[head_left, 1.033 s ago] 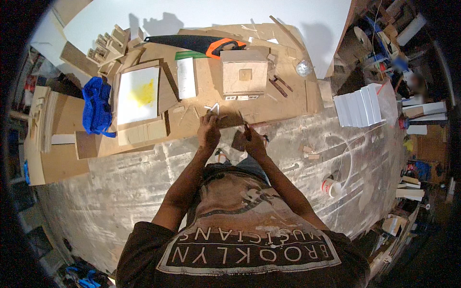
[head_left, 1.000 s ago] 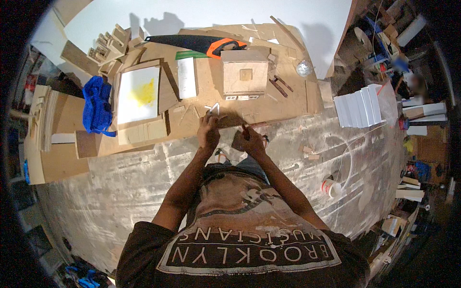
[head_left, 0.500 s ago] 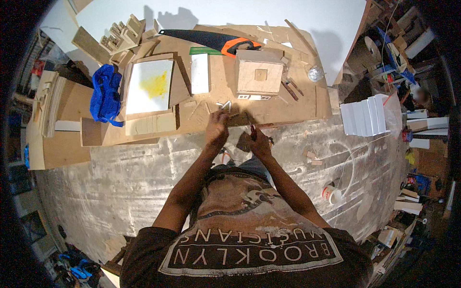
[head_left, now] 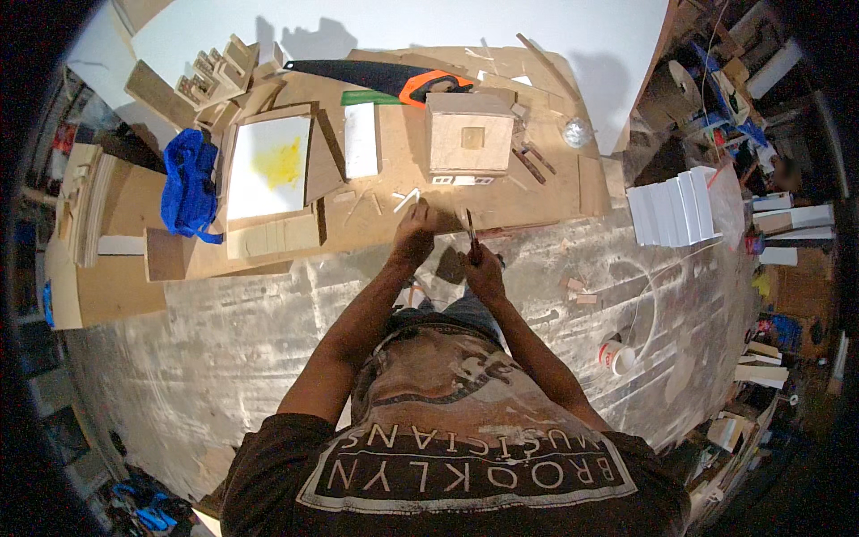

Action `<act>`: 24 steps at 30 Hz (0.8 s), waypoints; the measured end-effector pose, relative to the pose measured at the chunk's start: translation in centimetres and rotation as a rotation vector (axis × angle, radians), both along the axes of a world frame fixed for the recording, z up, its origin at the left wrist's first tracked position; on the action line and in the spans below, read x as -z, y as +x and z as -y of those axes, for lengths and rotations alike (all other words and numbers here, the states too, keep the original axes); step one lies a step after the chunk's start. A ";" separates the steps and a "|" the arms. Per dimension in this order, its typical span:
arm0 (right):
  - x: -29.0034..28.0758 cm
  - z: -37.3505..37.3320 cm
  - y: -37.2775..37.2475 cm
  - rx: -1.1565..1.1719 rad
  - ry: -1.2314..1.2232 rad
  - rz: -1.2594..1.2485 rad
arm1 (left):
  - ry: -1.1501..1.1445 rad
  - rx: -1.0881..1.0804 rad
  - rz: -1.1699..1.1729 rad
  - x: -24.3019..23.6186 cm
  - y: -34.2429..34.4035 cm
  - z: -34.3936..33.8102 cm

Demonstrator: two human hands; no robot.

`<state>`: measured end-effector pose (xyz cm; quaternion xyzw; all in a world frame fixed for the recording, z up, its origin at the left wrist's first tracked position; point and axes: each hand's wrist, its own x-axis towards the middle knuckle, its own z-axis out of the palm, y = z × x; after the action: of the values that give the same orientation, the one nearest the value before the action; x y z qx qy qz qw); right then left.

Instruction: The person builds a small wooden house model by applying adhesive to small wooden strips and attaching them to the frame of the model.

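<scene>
Over the front edge of the wooden board, my left hand (head_left: 414,234) has its fingers drawn together; what they pinch, if anything, is too small to make out. Beside its fingertips, thin white strips (head_left: 407,199) lie on the board. My right hand (head_left: 484,271) is closed round the dark red handle of a slim knife-like tool (head_left: 472,227), its thin tip pointing away from me toward the board. Just beyond both hands, a small box-shaped wooden model house (head_left: 472,134) stands on the board, with white window frames along its near side.
A handsaw (head_left: 385,79) with an orange and black handle lies behind the house. Left are a white panel (head_left: 270,166) with a yellow stain and a blue bag (head_left: 190,186). White boards (head_left: 673,210) are stacked right; a white bucket (head_left: 617,358) stands on the floor.
My left hand has shifted slightly right, away from the white strips. The tool in my right hand now shows more of its length. The whole view has slid a little.
</scene>
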<state>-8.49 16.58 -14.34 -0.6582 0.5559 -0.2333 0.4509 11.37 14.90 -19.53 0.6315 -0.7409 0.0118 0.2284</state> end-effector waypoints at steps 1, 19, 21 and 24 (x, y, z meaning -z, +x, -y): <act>-0.2 0.4 0.2 0.026 0.092 -0.003 | -0.014 -0.052 -0.145 -0.3 -0.2 -0.1; 0.1 0.2 2.1 0.010 -0.056 0.377 | 0.531 -0.262 -1.938 -4.6 -3.8 -4.2; -0.5 0.7 0.3 0.073 0.247 0.514 | 0.559 -0.432 -1.846 -5.7 -4.3 -3.9; -0.8 0.5 -1.4 0.143 0.502 0.621 | 0.500 -0.258 -1.785 -6.8 -5.1 -3.6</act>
<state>-9.85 16.06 -13.55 -0.3859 0.4773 -0.3088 0.7266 6.23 18.48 -12.78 0.5148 -0.1965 -0.6119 0.5674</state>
